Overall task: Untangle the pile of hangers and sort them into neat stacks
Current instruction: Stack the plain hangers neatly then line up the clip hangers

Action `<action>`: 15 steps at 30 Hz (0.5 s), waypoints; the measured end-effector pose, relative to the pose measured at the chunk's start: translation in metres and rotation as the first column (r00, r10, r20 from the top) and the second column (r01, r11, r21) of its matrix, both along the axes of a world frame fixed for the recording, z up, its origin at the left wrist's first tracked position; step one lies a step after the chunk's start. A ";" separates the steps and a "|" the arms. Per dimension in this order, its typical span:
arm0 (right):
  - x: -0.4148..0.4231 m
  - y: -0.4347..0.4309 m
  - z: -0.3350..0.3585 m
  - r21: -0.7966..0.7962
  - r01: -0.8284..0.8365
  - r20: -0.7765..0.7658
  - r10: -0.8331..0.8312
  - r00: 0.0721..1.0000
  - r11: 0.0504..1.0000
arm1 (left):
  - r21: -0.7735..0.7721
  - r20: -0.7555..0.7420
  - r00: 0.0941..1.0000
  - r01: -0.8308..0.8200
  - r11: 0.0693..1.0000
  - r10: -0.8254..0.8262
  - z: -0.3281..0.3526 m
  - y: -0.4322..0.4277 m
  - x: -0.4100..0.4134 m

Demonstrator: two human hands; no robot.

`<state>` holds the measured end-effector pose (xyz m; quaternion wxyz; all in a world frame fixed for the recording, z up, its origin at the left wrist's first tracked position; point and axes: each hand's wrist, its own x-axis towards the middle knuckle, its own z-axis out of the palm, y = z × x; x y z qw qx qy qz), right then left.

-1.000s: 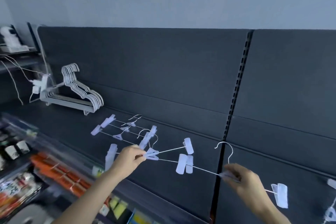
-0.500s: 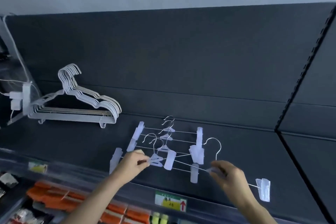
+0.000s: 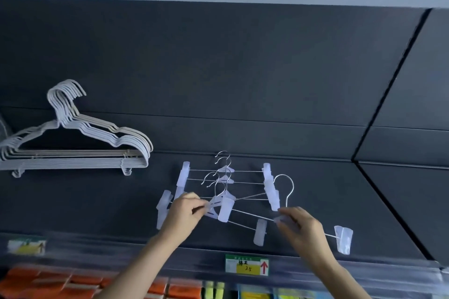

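Note:
A stack of white wire clothes hangers (image 3: 80,150) lies on the dark shelf (image 3: 243,85) at the left. In the middle lie several clip hangers (image 3: 226,177) with metal hooks and pale plastic clips, roughly lined up. My left hand (image 3: 183,213) pinches the plastic centre piece of one clip hanger (image 3: 217,206) at the front of that group. My right hand (image 3: 297,228) grips the centre of another clip hanger (image 3: 286,192); its hook points up, and its bar runs from a clip beside my left hand to a clip (image 3: 343,239) at the right.
The shelf's front edge carries a clear strip with a green and yellow price label (image 3: 246,264). Below it sit orange packets (image 3: 48,284) and yellow goods (image 3: 255,295). A dark seam (image 3: 388,85) divides the shelf on the right.
The view has swung left and closer. Both hands have brought their clip hangers toward the group in the middle, and the right hand's hanger now lies nearer the stack.

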<state>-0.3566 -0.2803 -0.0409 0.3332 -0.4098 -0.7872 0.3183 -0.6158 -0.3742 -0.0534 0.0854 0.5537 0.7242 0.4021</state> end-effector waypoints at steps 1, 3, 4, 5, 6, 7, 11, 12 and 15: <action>0.000 -0.002 0.002 0.010 -0.006 -0.013 0.006 1.000 1.000 | 0.005 0.012 1.000 0.001 1.000 -0.001 0.001 0.000 0.001; -0.002 -0.004 0.004 0.024 -0.017 -0.005 0.017 1.000 1.000 | 0.011 0.043 0.999 -0.003 1.000 0.002 0.003 0.001 0.002; -0.004 -0.005 0.003 0.030 -0.025 0.025 0.024 0.999 0.999 | 0.015 0.052 0.999 -0.010 1.000 0.009 0.003 0.000 0.001; -0.007 -0.006 0.001 0.033 -0.033 0.070 0.031 0.997 0.999 | 0.014 0.051 0.999 -0.017 1.000 0.016 0.003 -0.001 0.000; -0.010 -0.007 -0.002 0.031 -0.041 0.124 0.037 0.992 0.999 | 0.010 0.039 0.999 -0.025 1.000 0.024 0.002 -0.002 -0.002; -0.014 -0.009 -0.004 0.027 -0.044 0.179 0.039 0.983 0.999 | 0.005 0.028 0.999 -0.035 0.999 0.035 0.001 -0.003 -0.004; -0.033 -0.018 -0.008 0.048 -0.045 0.361 0.025 0.932 0.998 | 0.001 -0.026 0.999 -0.045 0.999 0.045 0.000 -0.003 -0.005; -0.036 -0.019 -0.009 0.059 -0.042 0.389 0.016 0.921 0.997 | -0.024 -0.057 0.998 -0.028 0.999 0.027 -0.002 -0.003 -0.007; -0.034 -0.018 -0.010 0.048 0.005 0.388 -0.023 0.921 0.999 | -0.085 -0.229 0.973 0.000 0.996 -0.019 -0.003 -0.008 -0.012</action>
